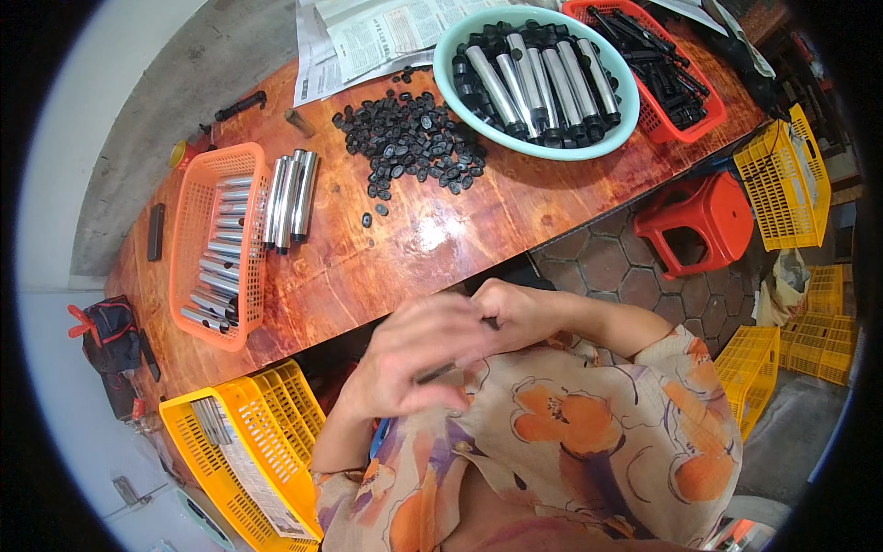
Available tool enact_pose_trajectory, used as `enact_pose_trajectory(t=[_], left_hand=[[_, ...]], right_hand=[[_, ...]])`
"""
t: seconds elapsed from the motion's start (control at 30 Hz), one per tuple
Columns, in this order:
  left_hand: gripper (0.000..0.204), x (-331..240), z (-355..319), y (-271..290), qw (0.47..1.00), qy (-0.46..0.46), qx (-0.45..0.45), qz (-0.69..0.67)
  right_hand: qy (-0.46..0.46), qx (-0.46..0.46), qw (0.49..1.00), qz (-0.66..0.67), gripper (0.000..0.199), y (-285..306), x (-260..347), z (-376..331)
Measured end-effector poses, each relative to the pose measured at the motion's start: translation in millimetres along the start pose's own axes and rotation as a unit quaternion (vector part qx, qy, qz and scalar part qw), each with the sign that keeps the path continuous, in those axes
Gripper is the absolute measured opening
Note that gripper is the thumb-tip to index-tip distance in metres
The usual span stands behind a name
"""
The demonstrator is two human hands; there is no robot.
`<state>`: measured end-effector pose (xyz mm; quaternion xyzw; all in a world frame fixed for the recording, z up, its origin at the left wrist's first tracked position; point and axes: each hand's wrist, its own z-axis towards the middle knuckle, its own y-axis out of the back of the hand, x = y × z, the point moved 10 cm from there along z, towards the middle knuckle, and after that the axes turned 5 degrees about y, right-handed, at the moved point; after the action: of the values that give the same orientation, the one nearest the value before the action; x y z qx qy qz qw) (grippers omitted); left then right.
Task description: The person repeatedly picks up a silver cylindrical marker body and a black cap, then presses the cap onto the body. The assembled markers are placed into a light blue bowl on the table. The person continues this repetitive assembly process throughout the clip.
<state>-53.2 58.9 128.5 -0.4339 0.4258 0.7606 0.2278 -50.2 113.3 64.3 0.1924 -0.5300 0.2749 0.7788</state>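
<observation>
Both hands meet in front of my floral shirt, just off the near edge of the table. My left hand [414, 345] is smeared by motion, its fingers curled over. A dark, slim tube-like piece [435, 373] shows between its thumb and fingers. Closed beside it, my right hand [510, 311] touches or nearly touches the left fingertips. A small dark bit shows at its inner side, too little to name. On the table ahead lie several shiny metal tubes with black ends [292, 198], and a heap of small black oval pieces [409, 138].
An orange basket [253, 281] of metal tubes stands at the left. Farther back are a pale green basin [445, 78] of black-ended tubes and a red basket [664, 124] of black parts. Yellow crates [276, 423] flank me; a red stool [727, 221] stands right.
</observation>
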Motion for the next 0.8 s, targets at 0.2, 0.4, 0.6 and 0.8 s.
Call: enact_pose_trajectory(t=[0.2,0.4,0.6,0.8], left_hand=[[0.07,24,-3,32,0.996,0.056,-0.07,0.022],[0.03,124,-76,118,0.832,0.212,-0.513,-0.016],[0.025,135,-76,151,0.728,0.244,-0.423,0.482],[0.009,188,-29,146,0.62,0.243,-0.268,0.696]], right_hand=[[-0.278,0.021,0.942,0.185,0.026,-18,-41,-6],[-0.096,-0.241,0.953,-0.154,0.044,84,13,24],[-0.124,-0.366,0.637,-0.667,0.043,225,45,-17],[-0.162,-0.362,0.56,-0.727,0.044,245,38,-20]])
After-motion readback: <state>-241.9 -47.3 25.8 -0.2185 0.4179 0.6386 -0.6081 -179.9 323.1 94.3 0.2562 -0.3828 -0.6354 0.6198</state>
